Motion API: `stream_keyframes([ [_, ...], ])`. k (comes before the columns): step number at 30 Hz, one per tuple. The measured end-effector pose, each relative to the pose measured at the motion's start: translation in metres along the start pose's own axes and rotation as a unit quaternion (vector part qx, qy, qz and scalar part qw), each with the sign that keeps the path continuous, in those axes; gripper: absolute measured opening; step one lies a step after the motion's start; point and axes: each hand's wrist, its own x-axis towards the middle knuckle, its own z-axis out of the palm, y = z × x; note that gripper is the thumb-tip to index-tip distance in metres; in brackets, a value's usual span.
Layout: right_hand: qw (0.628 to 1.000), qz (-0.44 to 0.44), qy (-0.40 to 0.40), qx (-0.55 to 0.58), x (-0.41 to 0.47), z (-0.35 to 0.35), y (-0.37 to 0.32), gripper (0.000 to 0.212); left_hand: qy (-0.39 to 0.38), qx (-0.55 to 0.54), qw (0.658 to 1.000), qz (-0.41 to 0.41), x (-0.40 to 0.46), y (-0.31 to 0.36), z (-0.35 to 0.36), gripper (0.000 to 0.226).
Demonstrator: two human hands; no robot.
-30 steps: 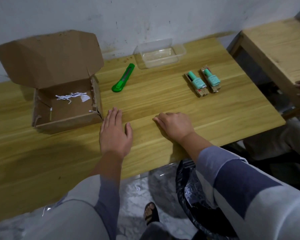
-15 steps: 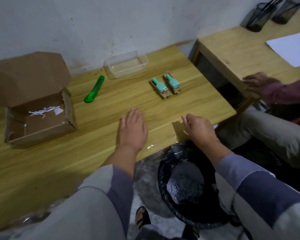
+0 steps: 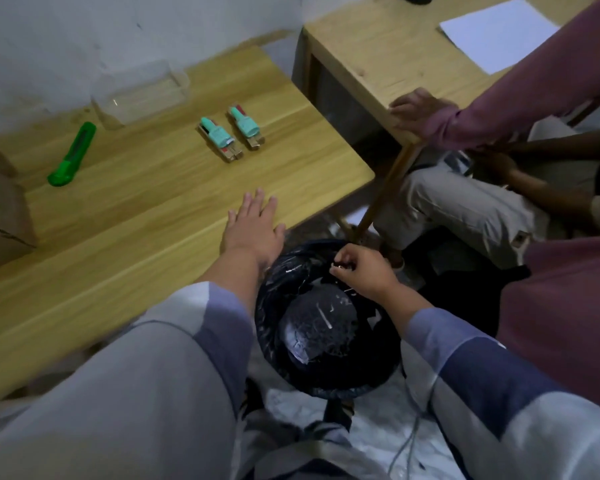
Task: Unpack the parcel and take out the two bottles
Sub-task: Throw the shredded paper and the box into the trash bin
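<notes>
Sitting at far left edge, brown cardboard parcel box (image 3: 4, 209) was barely in frame. Green plastic utility knife (image 3: 72, 154) lay upper left on light wooden table (image 3: 136, 216); clear plastic tray (image 3: 142, 93) sat behind, near white wall. Two teal-capped small bottles (image 3: 231, 135) lay side by side, upper centre, already out. Left hand (image 3: 253, 226) lay flat on table edge w/ fingers spread, prob. bracing. Right hand (image 3: 361, 270) pinched a small pale scrap over black-lined bin (image 3: 326, 323), prob. binning debris.

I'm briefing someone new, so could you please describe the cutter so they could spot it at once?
Start at the long wooden table against the white wall. Near its back edge, left of the clear tub and the two bottles, lies the cutter. It is the only bright green, slim, all-plastic thing there.
</notes>
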Motion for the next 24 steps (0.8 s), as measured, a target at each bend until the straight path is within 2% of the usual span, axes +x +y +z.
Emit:
stream_keyframes([
  [4, 0.996, 0.035, 0.008, 0.079, 0.004, 0.002, 0.011, 0.010, -0.001, -0.002, 1.000, -0.008, 0.001, 0.001, 0.000, 0.060],
  [8, 0.998, 0.048, 0.048, 0.012, 0.005, -0.002, 0.011, 0.027, -0.001, 0.007, 1.000, -0.014, 0.002, 0.002, 0.002, 0.059],
  [11, 0.998, 0.034, 0.044, -0.008, 0.004, -0.006, 0.009, 0.038, 0.001, 0.009, 1.000, -0.018, 0.001, 0.004, 0.003, 0.059],
  [17, 0.999, 0.038, -0.010, -0.020, 0.002, -0.007, 0.008, 0.026, -0.003, 0.011, 1.000, -0.023, -0.001, 0.007, 0.001, 0.058],
  [24, 0.999, 0.003, -0.020, -0.025, 0.006, -0.036, -0.011, 0.017, -0.031, -0.028, 0.998, -0.038, -0.005, 0.011, -0.010, 0.062],
])
